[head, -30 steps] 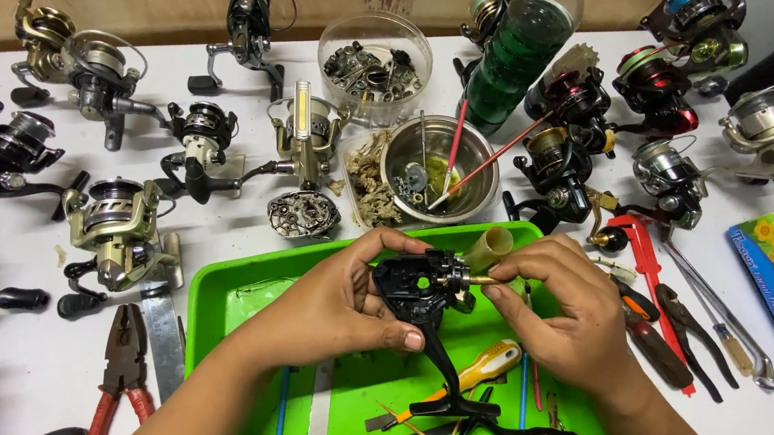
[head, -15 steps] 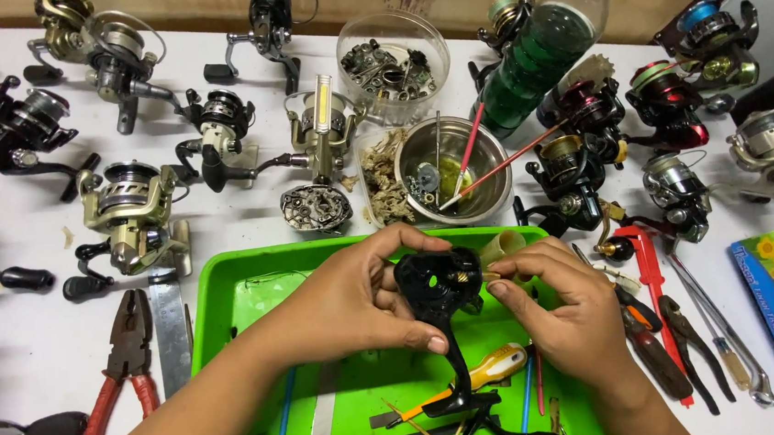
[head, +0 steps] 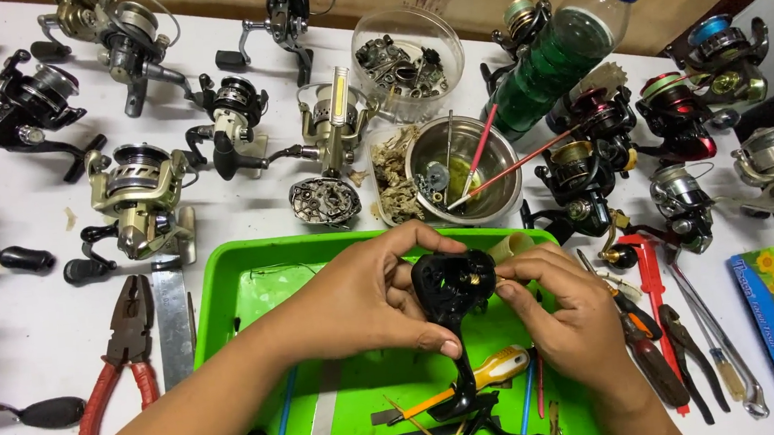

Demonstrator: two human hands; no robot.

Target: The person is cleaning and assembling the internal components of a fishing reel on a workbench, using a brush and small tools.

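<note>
Reels of black and silver metal [head: 141, 186] crowd my white table [head: 9, 321], with a steel bowl [head: 461, 156] behind the bright green plastic tray [head: 254, 288]. Above the tray, my left hand [head: 361, 293] grips the black reel body [head: 452, 286]; my right hand's [head: 565, 309] fingertips pinch its brass centre.

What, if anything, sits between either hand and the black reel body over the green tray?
Nothing visible. The left hand grips the black reel body directly, and the right hand has its fingertips at the body's brass centre part. Both are in contact above the green tray.
</note>
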